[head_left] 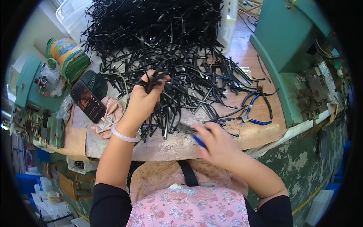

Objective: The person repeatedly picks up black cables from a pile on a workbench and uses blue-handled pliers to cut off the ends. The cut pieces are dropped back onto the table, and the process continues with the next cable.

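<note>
My left hand (148, 92) is closed around several short black cable pieces (155, 80), above the near part of a loose spread of the same pieces (189, 81). A pale bangle (125, 137) circles that wrist. Lower and to the right, my right hand (219, 145) grips blue-handled pliers (199, 142). Their dark jaws point up and left toward the cable pieces, and fingers cover much of the handles. On the table to the right lie another pair of blue-handled pliers (247, 113) and a dark-handled pair (268, 106).
A white bin (228, 30) heaped with black cables stands at the back. A phone (89, 101) leans at the left, beside a pink cloth (109, 115) and folded green fabric (72, 60). At the right stands a green machine (287, 41). The wooden table (166, 149) ends just before me.
</note>
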Motion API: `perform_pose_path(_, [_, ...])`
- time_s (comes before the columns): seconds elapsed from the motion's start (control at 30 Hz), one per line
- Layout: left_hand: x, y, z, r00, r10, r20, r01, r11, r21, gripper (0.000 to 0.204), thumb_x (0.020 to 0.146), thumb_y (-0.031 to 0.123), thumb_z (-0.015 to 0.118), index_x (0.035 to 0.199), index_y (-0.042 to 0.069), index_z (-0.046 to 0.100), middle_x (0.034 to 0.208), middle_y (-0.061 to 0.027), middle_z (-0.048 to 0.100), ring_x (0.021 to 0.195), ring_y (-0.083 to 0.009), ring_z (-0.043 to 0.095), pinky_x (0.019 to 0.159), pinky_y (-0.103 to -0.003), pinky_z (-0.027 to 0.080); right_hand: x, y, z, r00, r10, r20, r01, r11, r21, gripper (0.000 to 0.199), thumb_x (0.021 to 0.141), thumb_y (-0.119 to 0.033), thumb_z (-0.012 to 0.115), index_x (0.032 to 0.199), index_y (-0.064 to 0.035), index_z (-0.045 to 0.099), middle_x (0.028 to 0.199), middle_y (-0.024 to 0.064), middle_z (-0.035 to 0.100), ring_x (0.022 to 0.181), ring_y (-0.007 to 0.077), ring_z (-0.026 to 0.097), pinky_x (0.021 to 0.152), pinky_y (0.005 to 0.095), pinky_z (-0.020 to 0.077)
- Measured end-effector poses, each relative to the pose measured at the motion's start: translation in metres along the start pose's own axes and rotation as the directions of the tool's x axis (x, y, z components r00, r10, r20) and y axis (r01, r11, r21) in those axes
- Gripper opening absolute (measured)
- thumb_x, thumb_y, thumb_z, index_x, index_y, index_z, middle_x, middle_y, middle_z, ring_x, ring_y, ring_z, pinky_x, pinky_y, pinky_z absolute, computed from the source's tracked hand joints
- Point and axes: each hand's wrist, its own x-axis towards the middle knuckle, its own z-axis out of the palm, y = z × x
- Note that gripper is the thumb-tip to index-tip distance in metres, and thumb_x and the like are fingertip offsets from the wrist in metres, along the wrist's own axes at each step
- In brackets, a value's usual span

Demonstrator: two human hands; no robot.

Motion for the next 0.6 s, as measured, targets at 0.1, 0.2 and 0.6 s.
perform_pose_path(0.1, [-0.016,0.002,-0.008,0.992,-0.105,-0.076,0.084,0.968,-0.236,0.037,0.095,0.039,0.055,0.074,0.008,0.048,0.062,0.0020,0.045,0.045,-0.0051,0.039,0.044,-0.021,0.032,-0.008,0.010,-0.004,0.982,0.182,0.049,-0.187,0.900,0.394,0.060,0.085,-0.026,0.059,0.137,-0.0037,0.038,0.110,0.0168,0.051,0.098,0.0277,0.054,0.089,0.0350,0.0438])
perform_pose_path(0.2, [-0.034,0.007,-0.015,0.964,-0.245,0.099,0.260,0.805,-0.533,0.045,0.098,0.045,0.043,0.069,0.011,0.039,0.059,0.0003,0.040,0.035,-0.0060,0.029,0.033,-0.020,0.029,-0.010,0.008,-0.012,0.869,0.418,0.264,-0.480,0.586,0.652,0.076,0.083,-0.036,0.064,0.143,-0.0048,0.029,0.109,0.0128,0.049,0.097,0.0225,0.051,0.087,0.0326,0.0428])
perform_pose_path(0.6, [-0.076,0.005,-0.019,0.875,-0.110,0.471,0.451,0.541,-0.710,0.049,0.102,0.046,0.029,0.067,0.012,0.037,0.057,0.0008,0.037,0.036,-0.0040,0.024,0.031,-0.019,0.029,-0.003,-0.047,-0.040,0.974,-0.194,0.120,0.204,0.976,-0.072,0.065,0.063,-0.020,0.074,0.127,-0.0207,0.059,0.105,0.0086,0.052,0.096,0.0260,0.051,0.080,0.0391,0.0363])
